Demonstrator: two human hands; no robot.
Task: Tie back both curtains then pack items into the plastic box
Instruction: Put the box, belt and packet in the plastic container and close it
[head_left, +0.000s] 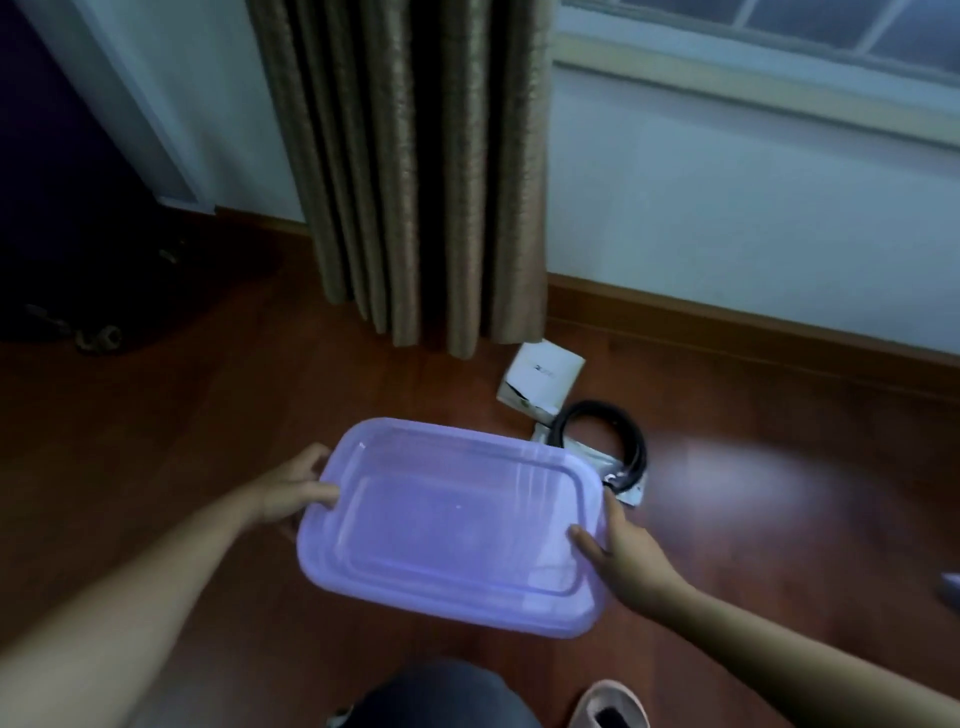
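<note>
You hold a purple, see-through plastic box (519, 618) in both hands, at the centre of the view, above a red-brown wooden floor (208, 441). Its lid (457, 525) is on and faces you. Your left hand (293, 493) grips the left short end, thumb on the lid's rim and fingers curled round the edge. Your right hand (623, 556) grips the right short end, thumb lying on the lid and the other fingers hidden beneath. What is inside the box cannot be made out through the lid.

Just beyond the box's far right corner, a coiled black cable (628, 447) lies on a flat silvery packet (631, 496) on the floor. A small white carton (543, 379) sits beside the coil, nearer the wall.

Behind the carton a brown-gold curtain (415, 182) hangs in close straight folds, its hem near the floor. To its right are a pale wall, a wooden skirting board (727, 332) and the lower edge of a window (779, 31). At the bottom of the view are your grey-clad knee (441, 696) and a pink slipper (608, 706).
</note>
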